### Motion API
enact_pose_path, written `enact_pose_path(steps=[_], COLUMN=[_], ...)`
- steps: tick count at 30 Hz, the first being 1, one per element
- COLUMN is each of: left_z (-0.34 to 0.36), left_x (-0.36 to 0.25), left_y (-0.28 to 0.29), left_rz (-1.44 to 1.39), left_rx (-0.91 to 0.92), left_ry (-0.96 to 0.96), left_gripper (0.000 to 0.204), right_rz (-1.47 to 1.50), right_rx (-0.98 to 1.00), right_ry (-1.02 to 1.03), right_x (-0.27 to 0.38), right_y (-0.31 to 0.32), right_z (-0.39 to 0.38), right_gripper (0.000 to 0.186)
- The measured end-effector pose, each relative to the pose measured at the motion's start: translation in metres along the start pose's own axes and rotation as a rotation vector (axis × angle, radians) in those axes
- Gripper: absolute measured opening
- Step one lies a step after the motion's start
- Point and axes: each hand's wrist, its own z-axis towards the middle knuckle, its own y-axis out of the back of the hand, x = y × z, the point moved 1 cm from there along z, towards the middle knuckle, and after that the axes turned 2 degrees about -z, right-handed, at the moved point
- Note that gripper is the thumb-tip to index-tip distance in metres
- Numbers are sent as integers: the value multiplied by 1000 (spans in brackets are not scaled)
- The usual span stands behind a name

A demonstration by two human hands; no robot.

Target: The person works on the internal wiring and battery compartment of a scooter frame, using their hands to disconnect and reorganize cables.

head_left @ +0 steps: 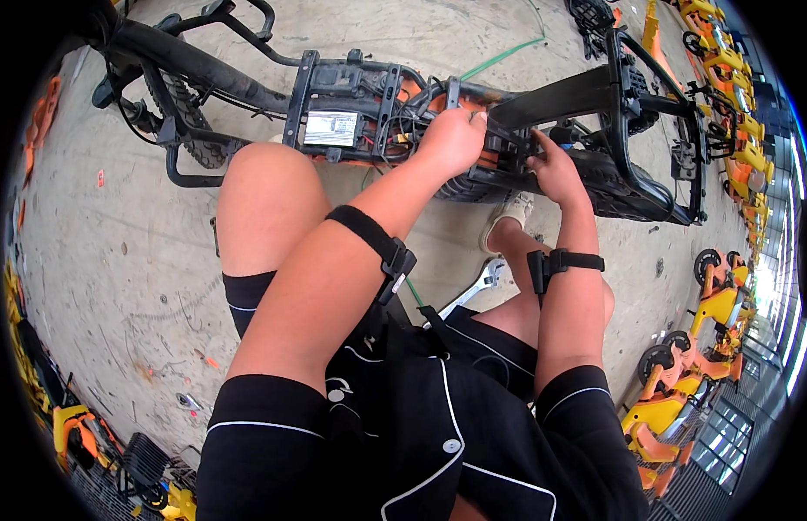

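A black scooter frame (555,95) stretches across the upper part of the head view, its wiring and battery bay exposed. My left hand (456,143) is closed in a fist at the middle of the frame, beside cables; what its fingers hold is hidden. Close to its right, my right hand (558,169) reaches in at the frame's near side. Its index finger is stretched out against a black part, with the thumb apart below it. The other fingers are mostly hidden. A silver box with a white label (331,128) sits in the frame, left of my left hand.
An adjustable wrench (476,288) shows between my legs. The scooter's treaded tyre (195,139) is at the upper left. Across the concrete floor (125,286) lie small scraps and a green hose (508,52). Yellow and orange scooters (721,304) line the right side.
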Motion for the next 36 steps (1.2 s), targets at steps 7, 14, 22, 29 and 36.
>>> enact_pose_path(steps=[7,14,22,29,36], left_z=[-1,0,11,-18,-50], left_x=[4,9,37,11,31], left_y=[-3,-1,-8,10,-25], left_rz=[-14,-52,-116,-217,-55], left_rx=[-4,10,31,409,593], left_ry=[-2,75,147,473,545], left_gripper=[47,46,44,33,39], right_rz=[-3,-44,-26,68,238], right_rx=[-18,-21,-11,24,-30], right_ry=[8,31,39,40,-31], right_x=[-6,-2,10,9,11], right_y=[-2,-2,1,6,2], right_z=[3,1,-1,-4,-2], right_gripper=[60,60,59,59,47])
